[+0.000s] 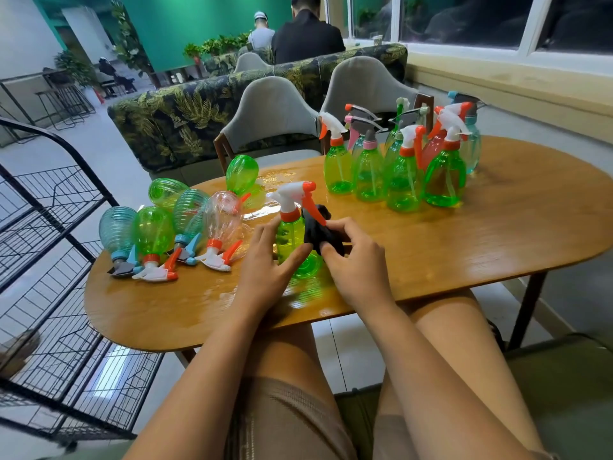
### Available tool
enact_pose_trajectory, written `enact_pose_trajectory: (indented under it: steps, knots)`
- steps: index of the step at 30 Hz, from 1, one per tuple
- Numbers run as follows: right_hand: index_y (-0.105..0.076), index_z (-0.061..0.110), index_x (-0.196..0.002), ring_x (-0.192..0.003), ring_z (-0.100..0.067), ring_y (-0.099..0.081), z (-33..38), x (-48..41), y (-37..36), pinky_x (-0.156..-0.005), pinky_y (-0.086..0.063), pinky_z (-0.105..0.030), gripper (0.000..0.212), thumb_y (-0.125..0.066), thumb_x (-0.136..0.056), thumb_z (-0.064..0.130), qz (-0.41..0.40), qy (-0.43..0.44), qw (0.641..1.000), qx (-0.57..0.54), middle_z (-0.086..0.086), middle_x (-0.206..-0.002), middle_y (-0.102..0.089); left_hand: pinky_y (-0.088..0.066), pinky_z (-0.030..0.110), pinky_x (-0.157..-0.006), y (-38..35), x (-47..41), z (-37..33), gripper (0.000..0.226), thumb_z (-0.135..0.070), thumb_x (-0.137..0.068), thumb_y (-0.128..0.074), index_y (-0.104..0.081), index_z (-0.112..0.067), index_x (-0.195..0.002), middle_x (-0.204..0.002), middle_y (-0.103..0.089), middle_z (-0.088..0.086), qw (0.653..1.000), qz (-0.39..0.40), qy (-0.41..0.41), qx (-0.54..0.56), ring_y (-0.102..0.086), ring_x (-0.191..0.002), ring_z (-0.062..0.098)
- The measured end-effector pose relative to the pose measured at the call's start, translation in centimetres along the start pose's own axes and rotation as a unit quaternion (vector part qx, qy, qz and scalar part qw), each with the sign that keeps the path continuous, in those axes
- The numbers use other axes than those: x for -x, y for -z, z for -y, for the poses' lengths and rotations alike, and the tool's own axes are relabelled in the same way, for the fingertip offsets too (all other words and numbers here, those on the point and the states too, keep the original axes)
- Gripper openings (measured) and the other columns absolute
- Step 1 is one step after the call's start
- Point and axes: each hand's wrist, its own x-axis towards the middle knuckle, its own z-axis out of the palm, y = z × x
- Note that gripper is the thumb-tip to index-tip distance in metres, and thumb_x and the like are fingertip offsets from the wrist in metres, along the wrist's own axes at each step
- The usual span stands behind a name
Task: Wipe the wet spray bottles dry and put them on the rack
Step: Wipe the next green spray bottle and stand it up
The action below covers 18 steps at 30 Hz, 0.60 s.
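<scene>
A green spray bottle (pixel 292 234) with a white and orange trigger head stands upright on the wooden table (pixel 481 234) in front of me. My left hand (pixel 268 263) holds its body from the left, thumb across the front. My right hand (pixel 358 257) grips a black cloth (pixel 320 227) pressed against the bottle's right side. Several bottles (pixel 185 227) lie on their sides at the table's left end. Several more upright bottles (pixel 398 167) stand at the far right. The black wire rack (pixel 59 260) stands left of the table.
Water pools shine on the table top near the lying bottles and near my hands. Two grey chairs (pixel 268 117) stand behind the table, with a leaf-patterned sofa beyond. People sit in the background. My bare knees are under the table's near edge.
</scene>
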Motion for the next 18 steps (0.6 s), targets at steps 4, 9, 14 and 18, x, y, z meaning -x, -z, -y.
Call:
enact_pose_trajectory:
  steps: [4, 9, 14, 18]
  knots:
    - [-0.066, 0.028, -0.107, -0.094, -0.005, -0.067, -0.9, -0.3, -0.2, -0.076, -0.058, -0.028, 0.025, -0.077, -0.088, 0.016, 0.01, -0.043, 0.998, 0.038, 0.011, -0.1, -0.071, -0.061, 0.042, -0.092, 0.0, 0.1, -0.2, 0.068, -0.055, -0.095, -0.076, -0.043, -0.039, -0.153, -0.139, -0.059, -0.012, 0.999, -0.013, 0.011, 0.039, -0.063, -0.118, 0.003]
    - [-0.059, 0.028, -0.102, -0.101, -0.021, -0.058, -1.9, -0.3, -0.9, -0.084, -0.052, -0.04, 0.028, -0.074, -0.081, 0.016, 0.047, -0.049, 0.98, 0.189, 0.006, -0.106, -0.062, -0.06, 0.046, -0.097, 0.0, 0.2, -0.3, 0.061, -0.055, -0.094, -0.071, -0.044, -0.042, -0.148, -0.136, -0.063, -0.011, 0.997, -0.013, 0.03, 0.069, -0.065, -0.122, 0.004]
    - [-0.058, 0.027, -0.111, -0.104, -0.022, -0.052, -1.6, 0.1, -1.2, -0.087, -0.05, -0.039, 0.029, -0.072, -0.086, 0.021, 0.045, -0.037, 0.97, 0.236, 0.004, -0.114, -0.048, -0.06, 0.045, -0.101, 0.2, 0.3, -0.5, 0.057, -0.052, -0.097, -0.073, -0.045, -0.046, -0.146, -0.139, -0.064, -0.011, 0.995, -0.006, 0.034, 0.095, -0.065, -0.127, 0.009]
    - [-0.064, 0.025, -0.114, -0.094, -0.022, -0.06, -1.3, 0.0, -0.6, -0.077, -0.056, -0.037, 0.028, -0.071, -0.089, 0.015, 0.043, -0.046, 0.982, 0.176, 0.003, -0.109, -0.056, -0.06, 0.046, -0.102, 0.2, 0.2, -0.5, 0.053, -0.052, -0.097, -0.072, -0.046, -0.047, -0.144, -0.136, -0.064, -0.017, 0.995, -0.002, 0.036, 0.097, -0.064, -0.127, 0.007]
